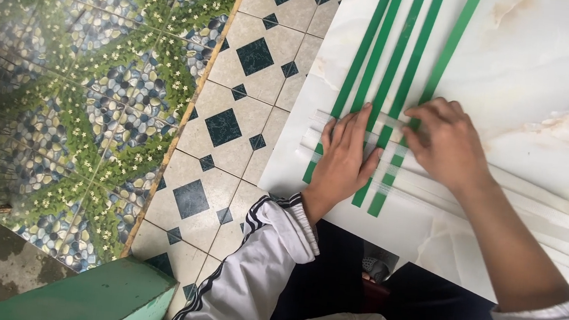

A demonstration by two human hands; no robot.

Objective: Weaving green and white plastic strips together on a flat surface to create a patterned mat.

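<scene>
A view from above, looking down at a person's two bare hands at work on a pale floor.

The left hand (pixel 343 160), near the middle of the frame, lies flat and open, palm down, with its fingers (pixel 351 128) together. It closes on nothing; it presses on the long flat green plastic strips (pixel 404 74) where they cross the translucent white plastic strips (pixel 538 198).

The right hand (pixel 447 144), just to the right of it, is curled, fingertips bent down onto the same crossing. Whether it pinches a strip end or only presses cannot be told, since the fingertips hide the contact.

About five green strips run side by side from the top of the frame down towards the lower middle, slightly slanted. The white strips lie across them, from the centre out to the right edge, woven over and under in places.

The strips look thin, light and springy, smooth enough to slide on each other and on the polished surface. They would likely bend without breaking, but could crease if folded sharply. A flat palm suits holding them; a free end suits pinching.

Beneath lies a glossy white marble-patterned floor tile (pixel 557 75). To the left are cream tiles with dark blue diamonds (pixel 252 59), then a pebble-and-leaf patterned tile area (pixel 84 71). White sleeves with dark stripes (pixel 254 261) fill the lower frame.
</scene>
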